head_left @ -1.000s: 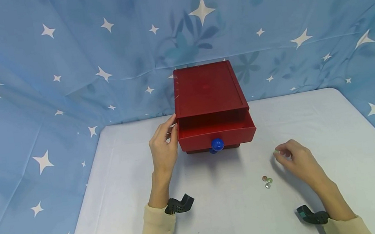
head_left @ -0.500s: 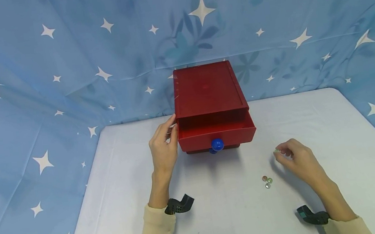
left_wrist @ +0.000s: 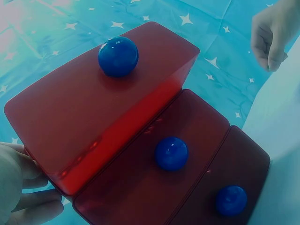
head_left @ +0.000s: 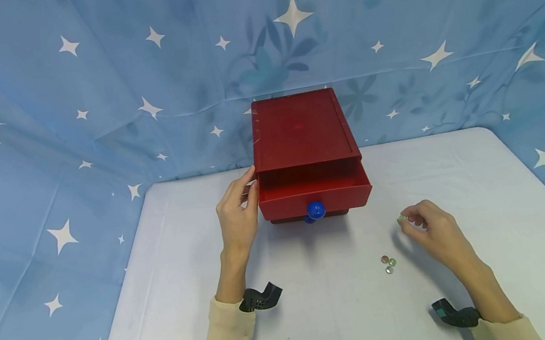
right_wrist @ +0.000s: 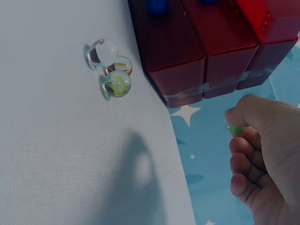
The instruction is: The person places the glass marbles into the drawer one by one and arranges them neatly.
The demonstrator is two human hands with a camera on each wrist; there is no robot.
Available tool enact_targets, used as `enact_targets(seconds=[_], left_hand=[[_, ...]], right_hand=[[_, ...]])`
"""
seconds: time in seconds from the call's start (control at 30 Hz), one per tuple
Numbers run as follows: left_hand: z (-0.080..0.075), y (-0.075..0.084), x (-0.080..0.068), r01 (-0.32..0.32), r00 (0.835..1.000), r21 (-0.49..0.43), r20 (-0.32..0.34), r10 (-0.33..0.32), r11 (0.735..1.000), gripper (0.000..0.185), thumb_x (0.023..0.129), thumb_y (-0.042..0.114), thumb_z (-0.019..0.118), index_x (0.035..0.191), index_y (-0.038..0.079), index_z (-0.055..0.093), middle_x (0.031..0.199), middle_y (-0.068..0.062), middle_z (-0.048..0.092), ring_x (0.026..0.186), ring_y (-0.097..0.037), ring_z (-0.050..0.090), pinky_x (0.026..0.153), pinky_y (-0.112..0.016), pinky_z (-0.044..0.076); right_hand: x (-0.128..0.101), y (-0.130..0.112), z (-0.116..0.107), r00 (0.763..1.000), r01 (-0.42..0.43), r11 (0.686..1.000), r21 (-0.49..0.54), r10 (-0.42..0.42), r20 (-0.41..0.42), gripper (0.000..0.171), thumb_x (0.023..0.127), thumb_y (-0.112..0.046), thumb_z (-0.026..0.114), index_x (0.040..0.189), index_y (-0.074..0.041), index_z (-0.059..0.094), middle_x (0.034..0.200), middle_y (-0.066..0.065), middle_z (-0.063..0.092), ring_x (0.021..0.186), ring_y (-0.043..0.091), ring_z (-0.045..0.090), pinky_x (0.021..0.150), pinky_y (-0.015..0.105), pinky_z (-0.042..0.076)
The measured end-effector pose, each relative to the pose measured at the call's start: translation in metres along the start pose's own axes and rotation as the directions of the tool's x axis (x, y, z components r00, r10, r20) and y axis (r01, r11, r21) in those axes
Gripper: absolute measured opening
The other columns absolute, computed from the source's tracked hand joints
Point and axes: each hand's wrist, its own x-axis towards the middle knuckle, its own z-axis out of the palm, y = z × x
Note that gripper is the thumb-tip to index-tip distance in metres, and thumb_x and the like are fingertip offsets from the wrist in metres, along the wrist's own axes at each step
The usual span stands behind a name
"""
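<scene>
At the far left, the blue star-printed cloth backdrop (head_left: 57, 181) hangs down past the side edge of the white cloth-covered table (head_left: 172, 235), whose rounded back corner sits well apart from the hands. A broad strip of white surface lies between that edge and the left hand (head_left: 237, 215). This forearm, in a beige long sleeve (head_left: 227, 337) with a black wrist mount (head_left: 262, 297), reaches forward; its grip is loosely spread, with index finger and thumb resting against the left side of the glossy red plastic three-drawer cabinet (head_left: 300, 129) and clasping nothing.

The cabinet stands upright at the table's back edge. Its top red drawer (head_left: 282, 207) is pulled partway out, baring a red inside, with a round blue knob (head_left: 316, 209) on its front; the two lower drawers sit closed.

Rightward and nearer the person, three small glass marbles cluster: one amber-swirled (right_wrist: 123, 64), one clear (right_wrist: 107, 50), one yellow-green-swirled (right_wrist: 120, 85). Whether they touch is hard to tell.

Just beyond them, the right hand (head_left: 431, 228) angles in from the lower right. Its grip is closed to a pinch, thumb and index finger holding a small green glass marble (right_wrist: 236, 129), mostly covered by the fingertips; the other fingers curl beneath. White surface separates it from the drawer's right corner and from the table's right edge.
</scene>
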Motion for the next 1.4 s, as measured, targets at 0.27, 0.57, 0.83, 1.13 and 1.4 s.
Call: enact_targets(seconds=[0.27,0.57,0.83,1.13,1.4], left_hand=[[0.001,-0.001,0.000,-0.006,1.000,-0.003,0.000,0.006,1.000,0.035,0.097,0.009,0.064,0.132,0.009,0.066,0.115,-0.012,0.073,0.089,-0.023,0.074,0.078,-0.034,0.064],[0.001,0.000,-0.001,0.004,1.000,-0.004,0.004,-0.004,1.000,0.034,0.098,0.010,0.064,0.132,0.009,0.066,0.116,-0.012,0.073,0.090,-0.023,0.074,0.078,-0.034,0.064],[0.000,-0.001,-0.001,0.001,1.000,-0.010,0.004,-0.001,1.000,0.035,0.097,0.010,0.064,0.132,0.009,0.066,0.117,-0.012,0.073,0.090,-0.023,0.074,0.078,-0.035,0.064],[0.001,-0.001,0.000,0.002,1.000,-0.020,-0.001,-0.002,1.000,0.033,0.098,0.009,0.063,0.131,0.007,0.067,0.116,-0.012,0.073,0.089,-0.023,0.075,0.078,-0.034,0.064],[0.001,0.000,0.001,0.012,1.000,-0.013,-0.001,-0.012,1.000,0.034,0.098,0.009,0.064,0.131,0.008,0.067,0.116,-0.012,0.073,0.089,-0.023,0.074,0.078,-0.034,0.064]], right_hand=[[0.000,-0.001,0.000,0.997,0.055,0.998,0.010,-0.054,-0.048,0.019,0.078,-0.003,0.079,0.094,-0.006,0.068,0.081,0.000,0.062,0.073,0.009,0.052,0.067,0.002,0.041],[0.001,-0.004,-0.002,0.995,0.073,0.997,0.013,-0.072,-0.073,0.021,0.077,-0.002,0.080,0.093,-0.005,0.068,0.080,0.000,0.062,0.072,0.009,0.051,0.066,0.002,0.040],[0.001,-0.008,-0.004,0.991,0.089,0.996,0.023,-0.086,-0.100,0.023,0.075,0.000,0.081,0.093,-0.005,0.068,0.082,0.001,0.063,0.072,0.007,0.052,0.069,0.000,0.040],[0.003,-0.014,-0.008,0.982,0.137,0.990,0.037,-0.131,-0.133,0.025,0.075,0.003,0.080,0.095,-0.004,0.068,0.085,0.002,0.064,0.075,0.007,0.053,0.074,-0.003,0.040],[0.008,-0.023,-0.015,0.974,0.171,0.984,0.055,-0.161,-0.158,0.026,0.075,0.004,0.080,0.097,-0.002,0.067,0.088,0.005,0.065,0.081,0.000,0.052,0.080,-0.006,0.037]])
